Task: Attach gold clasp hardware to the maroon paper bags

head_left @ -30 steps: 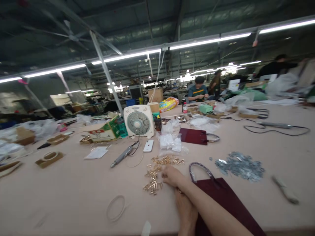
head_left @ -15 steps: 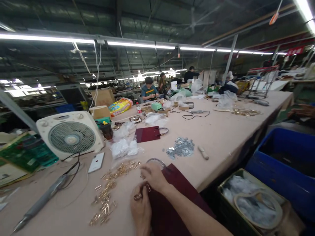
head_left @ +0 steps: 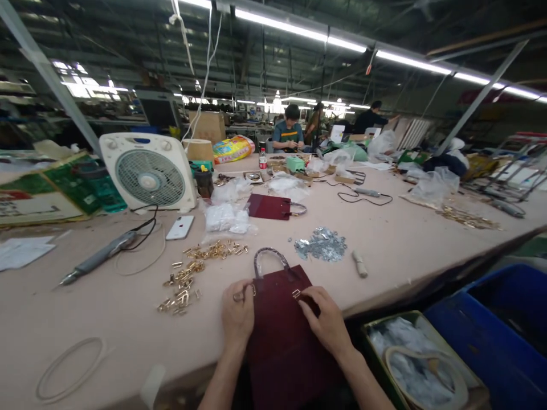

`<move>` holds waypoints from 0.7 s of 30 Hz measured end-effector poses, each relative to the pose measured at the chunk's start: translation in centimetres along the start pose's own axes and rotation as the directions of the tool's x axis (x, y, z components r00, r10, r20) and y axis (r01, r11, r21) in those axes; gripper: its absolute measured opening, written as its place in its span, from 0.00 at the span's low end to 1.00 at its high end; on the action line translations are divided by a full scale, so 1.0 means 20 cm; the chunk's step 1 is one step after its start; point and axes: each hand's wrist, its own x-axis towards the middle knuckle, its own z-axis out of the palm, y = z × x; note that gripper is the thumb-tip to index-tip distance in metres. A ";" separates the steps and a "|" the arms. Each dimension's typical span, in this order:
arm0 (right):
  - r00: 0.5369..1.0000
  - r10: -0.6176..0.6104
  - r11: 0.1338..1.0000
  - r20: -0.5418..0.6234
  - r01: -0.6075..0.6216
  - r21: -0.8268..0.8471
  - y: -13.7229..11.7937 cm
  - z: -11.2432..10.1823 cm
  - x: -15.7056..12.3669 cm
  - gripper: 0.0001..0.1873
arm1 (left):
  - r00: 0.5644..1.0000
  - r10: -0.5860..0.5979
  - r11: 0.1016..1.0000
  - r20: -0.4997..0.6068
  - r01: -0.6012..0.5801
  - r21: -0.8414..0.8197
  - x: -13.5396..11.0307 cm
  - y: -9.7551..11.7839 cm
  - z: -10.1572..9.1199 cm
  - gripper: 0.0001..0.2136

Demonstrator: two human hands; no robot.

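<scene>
We find a flat dark red fabric handbag (head_left: pixel 280 336) with a braided grey loop handle (head_left: pixel 268 257) lying at the near edge of the long pinkish-beige work table (head_left: pixel 405 239), handle pointing away from the person and the lower part hanging over the table edge. The left hand (head_left: pixel 238 312) rests at the bag's upper left corner, its fingers curled and clenched on a small gold metal ring (head_left: pixel 239 295). The right hand (head_left: pixel 327 322) lies on the bag's upper right part, thumb and forefinger pinched on a small gold metal buckle (head_left: pixel 296 294) that sits against the fabric. Just left of the bag lies a scattered heap of small gold metal fittings (head_left: pixel 188 279); beyond the bag to the right lies a heap of small silver metal pieces (head_left: pixel 321 246), with a short cream-coloured roll (head_left: pixel 359 263) beside it. Further back we note 1 white box fan (head_left: pixel 147 173), 1 white smartphone (head_left: pixel 180 227), a grey pen-shaped corded tool (head_left: pixel 98 259), clear plastic packets of white parts (head_left: pixel 226 217) and a second dark red handbag (head_left: pixel 270 206), all well apart from the hands. A thin white loop (head_left: pixel 68 370) lies near the table's near left edge. Below the table on the right stand a blue plastic crate (head_left: pixel 504 324) and a green-rimmed box of bagged material (head_left: pixel 421 364). A person in a green top (head_left: pixel 290 134) is seated at the far end.
</scene>
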 end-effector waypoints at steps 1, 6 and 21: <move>0.999 0.040 0.999 -0.028 -0.040 0.022 0.01 0.00 0.00 0.12 | 1.000 0.000 1.000 -0.001 0.000 -0.001 0.00 0.00 0.00 0.13; 0.995 0.080 0.995 0.064 -0.083 0.049 0.06 0.01 0.10 0.18 | 1.000 -0.020 1.000 -0.021 0.019 -0.021 0.00 0.00 0.00 0.13; 0.932 0.270 0.890 0.241 -0.337 0.308 0.04 0.03 0.18 0.19 | 0.968 -0.235 0.907 -0.086 0.187 -0.378 -0.01 0.00 -0.02 0.15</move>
